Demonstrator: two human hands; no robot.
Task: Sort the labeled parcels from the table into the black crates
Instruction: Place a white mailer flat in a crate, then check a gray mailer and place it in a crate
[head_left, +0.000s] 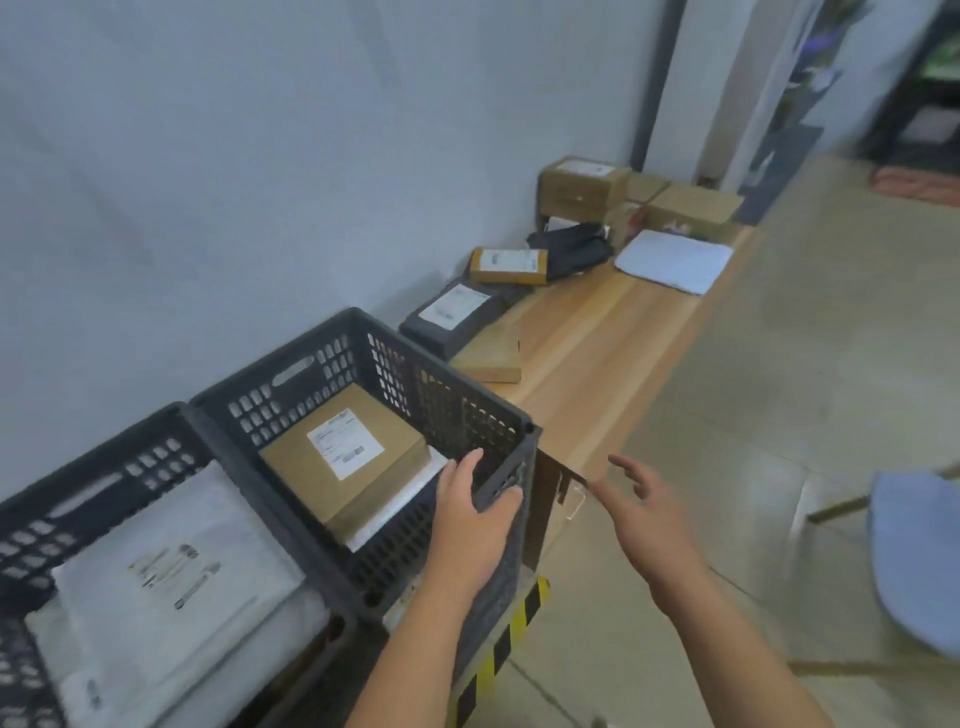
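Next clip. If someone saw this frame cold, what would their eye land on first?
Most likely the left hand gripping the near corner of a black crate at centre, where a labeled cardboard box lies, with the right hand open beside it. A second crate at lower left holds a white mailer, and more parcels wait along the wooden table behind.

There are two black crates (291, 349), at least five brown boxes (343, 462), one inside a crate and the rest on the surface (597, 353), two dark bags (452, 317), and at least three white mailers (675, 260), the far pile being too blurred for a firmer tally.
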